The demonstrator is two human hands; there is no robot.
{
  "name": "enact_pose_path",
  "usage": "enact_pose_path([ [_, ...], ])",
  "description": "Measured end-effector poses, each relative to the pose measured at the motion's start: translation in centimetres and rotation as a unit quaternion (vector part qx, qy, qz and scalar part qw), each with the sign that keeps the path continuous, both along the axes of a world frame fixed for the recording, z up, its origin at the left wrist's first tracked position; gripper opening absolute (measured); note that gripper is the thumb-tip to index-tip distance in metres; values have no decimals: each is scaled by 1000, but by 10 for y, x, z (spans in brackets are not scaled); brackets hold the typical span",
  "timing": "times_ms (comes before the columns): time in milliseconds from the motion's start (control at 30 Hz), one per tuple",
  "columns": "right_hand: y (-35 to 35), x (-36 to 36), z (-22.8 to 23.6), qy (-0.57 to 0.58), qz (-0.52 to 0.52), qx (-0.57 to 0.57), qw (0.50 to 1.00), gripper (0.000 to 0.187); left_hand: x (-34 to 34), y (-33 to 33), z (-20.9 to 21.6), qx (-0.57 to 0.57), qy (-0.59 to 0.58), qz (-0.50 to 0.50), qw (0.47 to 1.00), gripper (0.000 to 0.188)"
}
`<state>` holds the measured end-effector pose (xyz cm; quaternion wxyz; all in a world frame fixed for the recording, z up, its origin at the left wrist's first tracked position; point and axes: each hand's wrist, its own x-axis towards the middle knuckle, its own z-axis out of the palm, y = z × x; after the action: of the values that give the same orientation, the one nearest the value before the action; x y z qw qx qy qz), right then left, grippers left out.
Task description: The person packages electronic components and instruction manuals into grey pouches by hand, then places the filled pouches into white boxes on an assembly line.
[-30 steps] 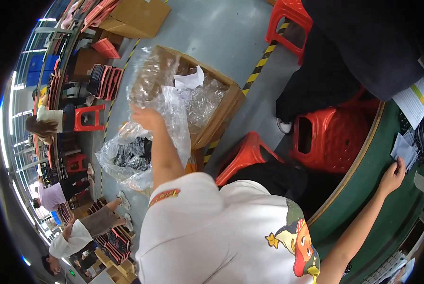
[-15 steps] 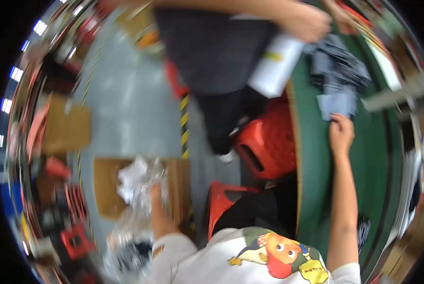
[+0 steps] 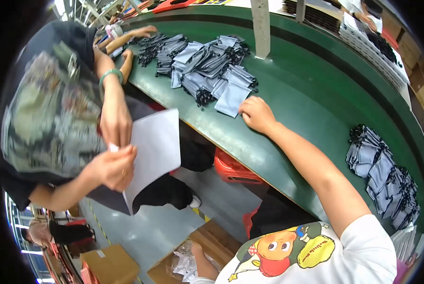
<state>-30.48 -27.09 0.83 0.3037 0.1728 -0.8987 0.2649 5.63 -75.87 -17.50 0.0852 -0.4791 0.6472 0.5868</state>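
My right hand (image 3: 258, 114) rests on the green table (image 3: 297, 109), its fingers curled and closed at the corner of a flat grey drawstring pouch (image 3: 233, 98). That pouch lies at the near edge of a loose pile of grey pouches (image 3: 207, 61) with black cords. Low down on my left, my left hand (image 3: 197, 248) reaches into an open cardboard carton (image 3: 216, 236) that holds crumpled clear plastic (image 3: 186, 260). The fingers of the left hand are hidden, so its grip does not show.
A co-worker at left holds a white sheet (image 3: 157, 142) in both hands, close to the table edge. Another person's hands are at the pile's far end. A second pouch pile (image 3: 382, 175) lies at right. A metal post (image 3: 260, 28) stands on the table; a red stool (image 3: 233, 166) sits beneath its edge.
My view has swung toward the table, bringing both pouch piles into sight. The co-worker's white sheet now appears farther left. My right hand stays at the pouch and my left in the carton.
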Motion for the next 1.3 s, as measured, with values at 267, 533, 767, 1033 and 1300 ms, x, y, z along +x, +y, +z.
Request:
enact_pose_path([
  [267, 3, 60, -14, -55, -89, -241, 965, 17, -104, 129, 107, -421, 71, -460, 778, 24],
  [533, 22, 142, 3, -93, -86, -389, 913, 21, -226, 375, 228, -170, 592, -492, 616, 20],
  [767, 98, 245, 19, 60, -301, -375, 875, 17, -222, 533, 248, 196, 447, -552, 676, 23],
  [1033, 100, 228, -6, 144, -198, -251, 937, 13, -244, 632, 218, 359, 378, -423, 741, 22],
  [1300, 90, 228, -2, 34, -73, -324, 943, 10, -247, 625, 211, 388, 323, -437, 745, 21],
])
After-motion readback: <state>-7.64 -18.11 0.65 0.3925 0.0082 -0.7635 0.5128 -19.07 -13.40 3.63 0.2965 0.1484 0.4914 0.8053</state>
